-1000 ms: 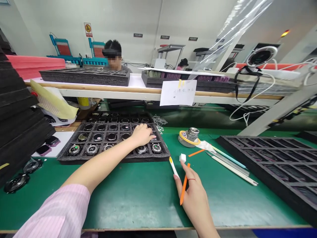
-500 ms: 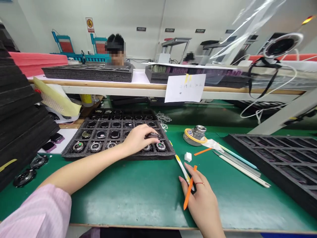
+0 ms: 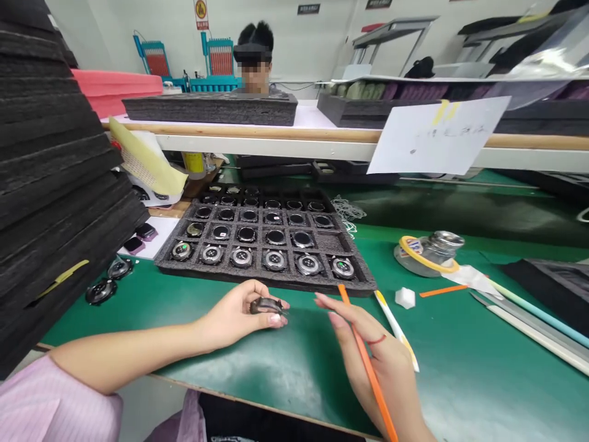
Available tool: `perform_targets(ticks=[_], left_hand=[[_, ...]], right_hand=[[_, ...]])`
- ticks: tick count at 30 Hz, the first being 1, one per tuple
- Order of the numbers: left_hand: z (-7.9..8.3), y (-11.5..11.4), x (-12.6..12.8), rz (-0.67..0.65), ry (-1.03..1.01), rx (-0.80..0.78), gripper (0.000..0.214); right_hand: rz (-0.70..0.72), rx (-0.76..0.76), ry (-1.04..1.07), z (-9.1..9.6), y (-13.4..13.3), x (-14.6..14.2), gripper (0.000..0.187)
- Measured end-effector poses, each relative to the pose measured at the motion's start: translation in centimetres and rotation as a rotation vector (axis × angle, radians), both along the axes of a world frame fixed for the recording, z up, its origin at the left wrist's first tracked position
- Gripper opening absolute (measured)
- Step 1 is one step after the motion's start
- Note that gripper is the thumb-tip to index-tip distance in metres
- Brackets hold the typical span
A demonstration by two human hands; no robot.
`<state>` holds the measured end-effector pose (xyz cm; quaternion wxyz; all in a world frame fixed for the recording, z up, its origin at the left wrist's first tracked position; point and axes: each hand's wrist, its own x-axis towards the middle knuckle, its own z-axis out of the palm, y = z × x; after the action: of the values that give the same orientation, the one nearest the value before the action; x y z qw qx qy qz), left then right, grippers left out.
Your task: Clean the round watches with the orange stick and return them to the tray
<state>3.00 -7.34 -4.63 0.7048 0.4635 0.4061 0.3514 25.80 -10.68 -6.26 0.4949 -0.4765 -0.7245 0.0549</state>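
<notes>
My left hand (image 3: 239, 310) holds a small dark round watch body (image 3: 267, 305) between thumb and fingers, just in front of a black foam tray (image 3: 262, 281). The tray holds rows of round watch bodies in square pockets. My right hand (image 3: 372, 350) grips a thin orange stick (image 3: 343, 297) that rises past its fingertips. A white spatula with a yellow tip (image 3: 394, 328) lies against the green mat beside my right hand. Cannot tell whether it touches the hand.
A tall stack of black foam trays (image 3: 55, 153) rises at the left, with loose watch parts (image 3: 101, 291) at its foot. At the right stand a glass jar with a yellow ring (image 3: 427, 255) and a white foam cube (image 3: 405, 298). A co-worker (image 3: 255, 61) sits beyond a shelf.
My left hand has lifted a watch body from the tray's right side and drawn it toward me, off the tray. The orange stick now stands more upright, and the view has shifted.
</notes>
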Motion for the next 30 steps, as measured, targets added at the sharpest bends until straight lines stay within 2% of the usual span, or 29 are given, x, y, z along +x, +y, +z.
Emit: perform_targets(ticks=[2,5,7,9,11,13,14,17,19,22,25,27,30], left_hand=[[0.0,-0.3,0.2,-0.041,-0.042,-0.057,0.058],[0.3,-0.5,0.3,-0.094,0.003,0.029,0.062],[0.4,-0.5,0.3,-0.079,0.016,0.055,0.064],[0.5,-0.4,0.2,-0.076,-0.048,-0.013,0.069],[0.4,-0.3,0.2,-0.106,-0.148,-0.101,0.074],[0.3,-0.2,0.2,-0.126,-0.218,-0.146,0.072],[0.2,-0.2,0.2,-0.134,-0.236,-0.153,0.070],[0.2,-0.3,0.2,-0.155,-0.272,-0.166,0.067],[0.2,-0.4,0.2,-0.152,-0.308,-0.196,0.065],[0.4,-0.4,0.0,-0.139,-0.346,-0.240,0.061],[0.6,-0.2,-0.3,-0.159,-0.354,-0.232,0.059],[0.7,-0.1,-0.5,-0.172,-0.360,-0.230,0.057],[0.7,0.0,-0.6,-0.191,-0.365,-0.227,0.056]], right_hand=[[0.143,-0.025,-0.026,1.0,0.8,-0.9,0.021],[0.277,-0.075,-0.052,2.2,1.9,-1.9,0.020],[0.325,-0.109,-0.049,2.9,2.6,-2.4,0.018],[0.363,-0.180,-0.019,3.4,3.4,-2.9,0.013],[0.410,-0.319,0.060,3.7,4.0,-3.2,0.008],[0.450,-0.443,0.163,3.9,4.5,-3.5,0.012],[0.458,-0.454,0.202,3.9,4.7,-3.5,0.013],[0.466,-0.308,0.197,4.0,4.6,-3.4,0.015],[0.521,-0.204,0.170,4.2,4.3,-3.1,0.015],[0.625,-0.224,0.275,4.5,3.8,-2.7,0.019],[0.579,-0.336,0.548,4.3,4.0,-2.4,0.026],[0.448,-0.388,0.683,3.9,4.5,-2.1,0.029],[0.236,-0.483,0.710,3.2,5.1,-1.9,0.029]])
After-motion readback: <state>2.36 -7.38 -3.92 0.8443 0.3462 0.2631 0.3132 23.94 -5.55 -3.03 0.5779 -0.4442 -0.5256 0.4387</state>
